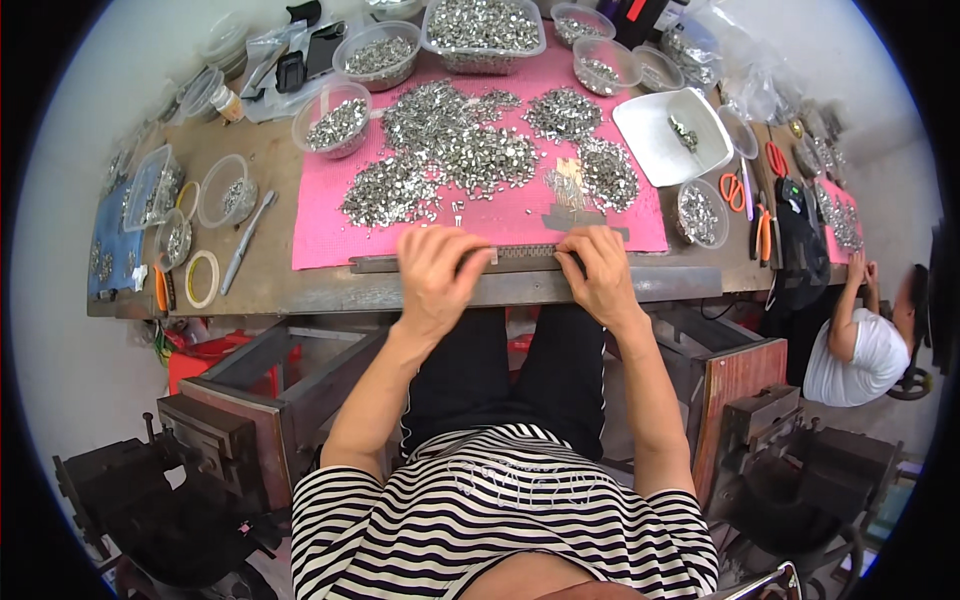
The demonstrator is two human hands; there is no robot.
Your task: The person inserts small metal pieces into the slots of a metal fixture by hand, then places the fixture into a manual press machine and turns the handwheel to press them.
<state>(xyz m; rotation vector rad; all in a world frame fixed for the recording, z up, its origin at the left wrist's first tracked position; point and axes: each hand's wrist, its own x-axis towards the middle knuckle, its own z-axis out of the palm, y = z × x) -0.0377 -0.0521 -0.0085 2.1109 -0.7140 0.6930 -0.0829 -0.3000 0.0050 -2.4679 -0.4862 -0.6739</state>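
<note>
A long dark metal rail [525, 254] lies along the near edge of a pink mat [320, 215], with a row of small metal pieces set in it. My left hand [437, 275] rests on the rail's left part, fingers curled over it. My right hand [600, 268] presses its right part, fingertips on the row. Heaps of small silvery metal parts [450, 150] cover the mat just beyond both hands. A small bundle of thin pins [566, 185] lies near my right hand.
Clear plastic tubs of metal parts [335, 120] ring the mat. A white tray [670, 135] stands at right, orange-handled scissors [735, 190] beside it. Tape rolls [202, 278] and tweezers [245, 240] lie at left. Another seated person [860, 340] works at far right. Dark machinery [200, 440] stands below the bench.
</note>
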